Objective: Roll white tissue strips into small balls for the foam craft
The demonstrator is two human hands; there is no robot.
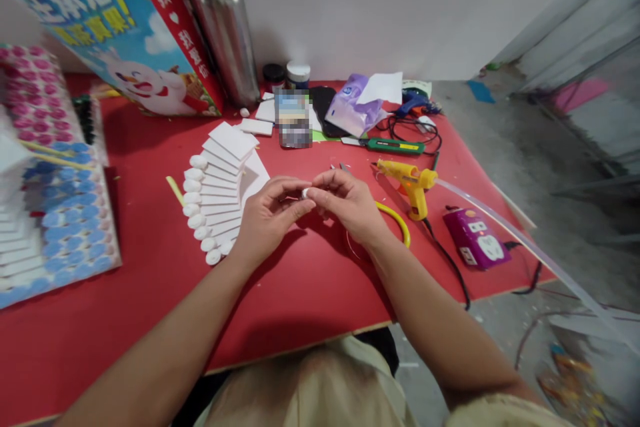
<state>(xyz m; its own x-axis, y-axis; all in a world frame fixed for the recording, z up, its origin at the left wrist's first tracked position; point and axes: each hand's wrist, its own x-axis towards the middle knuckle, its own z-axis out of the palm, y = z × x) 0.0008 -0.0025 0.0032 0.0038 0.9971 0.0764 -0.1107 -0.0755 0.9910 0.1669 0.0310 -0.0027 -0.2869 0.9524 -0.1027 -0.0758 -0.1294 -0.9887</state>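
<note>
My left hand [267,217] and my right hand [353,207] meet over the middle of the red table, fingertips nearly together. Between them is a small white piece [305,193], pinched by both hands; its exact kind is mostly hidden by the fingers. Just left of my left hand, white rectangular cards [220,177] lie fanned out. A column of small round white pieces [194,198] runs along the fan's outer end. Behind my right wrist is a yellow handle or loop [400,220], and metal tips [343,167] show past my right fingers.
On the right lie a yellow glue gun [415,190] with a long clear stick, a purple power box [475,240] and a green cutter knife [395,146]. A steel flask [227,40] and a printed box [145,73] stand behind. Trays of blue rolls [75,233] sit left.
</note>
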